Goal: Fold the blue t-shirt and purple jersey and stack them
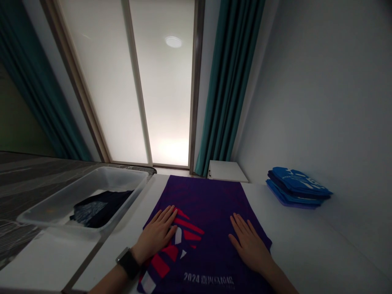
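A purple T-shirt [208, 200] with red and white print and "2024" lettering lies spread on the white table before me. My left hand [157, 232] rests flat on its left part, fingers stretched out over the edge of the red print. On the wrist is a dark watch. Flat on the right part of the shirt lies my right hand [248, 241], fingers extended and slightly apart. Neither hand grips the cloth. The shirt's near end runs out of view at the bottom.
Left of the shirt stands a translucent plastic bin [122, 173] holding dark folded clothing [104, 206]. A stack of folded blue garments [297, 185] sits on the table [294, 237] at the right, by the wall. Beyond the table are a small white cabinet [228, 170], teal curtains [231, 81] and frosted sliding doors [165, 102].
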`<state>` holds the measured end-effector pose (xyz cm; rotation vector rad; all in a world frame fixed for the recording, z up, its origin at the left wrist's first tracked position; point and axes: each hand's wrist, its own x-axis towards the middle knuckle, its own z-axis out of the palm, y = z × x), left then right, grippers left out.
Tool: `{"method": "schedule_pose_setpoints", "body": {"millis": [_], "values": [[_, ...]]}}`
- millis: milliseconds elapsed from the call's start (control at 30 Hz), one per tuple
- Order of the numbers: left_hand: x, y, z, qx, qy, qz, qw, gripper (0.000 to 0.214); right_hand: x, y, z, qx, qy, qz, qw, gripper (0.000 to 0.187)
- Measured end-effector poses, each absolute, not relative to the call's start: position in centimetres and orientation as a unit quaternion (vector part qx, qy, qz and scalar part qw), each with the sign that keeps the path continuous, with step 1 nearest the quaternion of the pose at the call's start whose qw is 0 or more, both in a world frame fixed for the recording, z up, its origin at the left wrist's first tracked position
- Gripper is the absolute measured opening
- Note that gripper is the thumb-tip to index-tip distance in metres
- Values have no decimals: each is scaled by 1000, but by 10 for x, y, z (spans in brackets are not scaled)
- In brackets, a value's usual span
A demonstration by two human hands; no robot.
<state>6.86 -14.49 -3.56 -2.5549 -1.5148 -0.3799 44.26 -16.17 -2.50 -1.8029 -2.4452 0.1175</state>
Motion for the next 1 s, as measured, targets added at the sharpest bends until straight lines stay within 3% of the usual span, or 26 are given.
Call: {"method": "schedule_pose_setpoints", "body": {"millis": [500, 1000], "values": [[69, -155, -37, -848, -505, -139, 84, 55, 446, -168, -29, -595, -800, 46, 58, 69], [89, -88, 4, -837, -529, -127, -58, 56, 450, -117, 2, -594, -793, 118, 61, 63]]}}
